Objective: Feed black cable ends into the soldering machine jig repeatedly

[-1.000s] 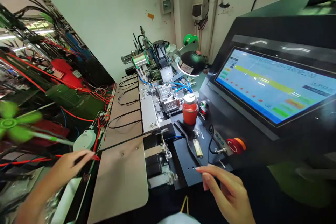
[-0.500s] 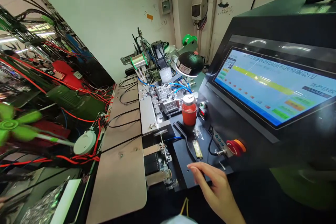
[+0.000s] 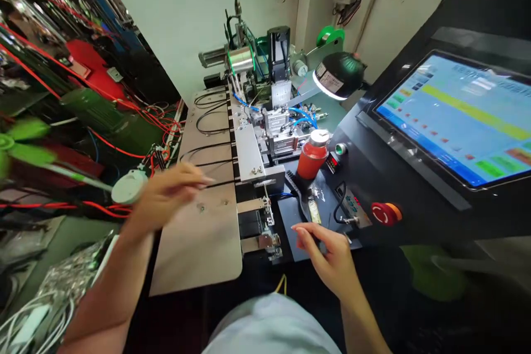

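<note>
My left hand [image 3: 172, 196] is blurred, raised over the left edge of a beige metal plate [image 3: 194, 254], close to a black cable [image 3: 219, 183] that crosses it. Whether its fingers hold anything is smeared by motion. My right hand [image 3: 327, 251] hovers at the near edge of a dark panel, thumb and forefinger brought together and the others curled; anything between them is hidden or too small to see. Just beyond it lie a black brush [image 3: 296, 193] and a small yellowish strip [image 3: 314, 211]. Small metal clamps [image 3: 271, 240] stand between the hands, touched by neither.
A red jar with a white lid [image 3: 313, 155] stands beside the metal slides [image 3: 277, 127] and a lit lamp [image 3: 338, 74]. To the right are a red stop button [image 3: 385, 213] and a touchscreen [image 3: 460, 116]. A green fan [image 3: 25, 146] stands left.
My left hand has come into view from the left, over the plate. The right hand keeps its curled shape near the panel's edge. The whole view has shifted with my head.
</note>
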